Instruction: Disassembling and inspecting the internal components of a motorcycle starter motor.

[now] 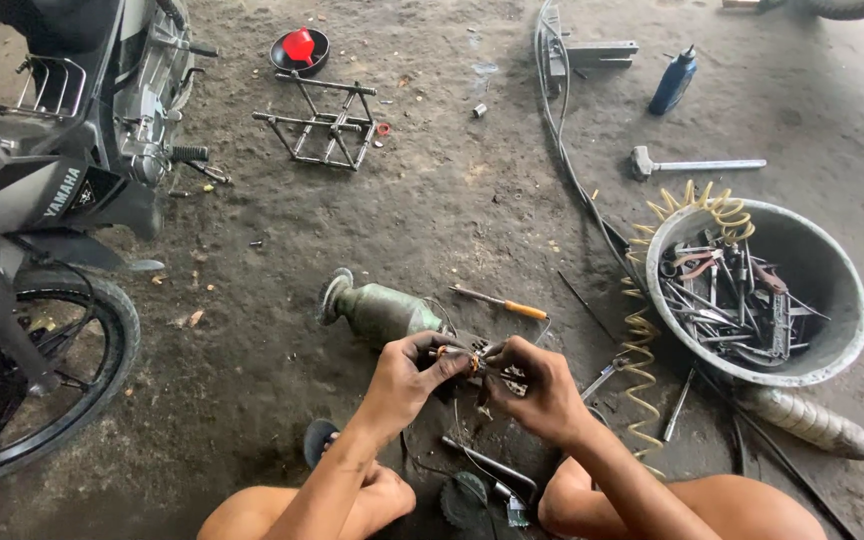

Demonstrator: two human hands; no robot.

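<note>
A motorcycle repair workshop is shown. A grey motorcycle [52,180] is parked at the left of the frame on a dirty, oil-stained concrete floor [432,210]; a basin [832,340] filled with hand tools, a hammer [692,165] and a coiled air hose [642,330] are seen at the right.

Bare concrete floor [282,300] open left of the green angle grinder [377,312], motorcycle wheel [42,380] blocking farther left, screwdriver [502,302] just right of it, tool-filled basin [832,350] and yellow coiled hose [642,340] crowding beyond.
</note>
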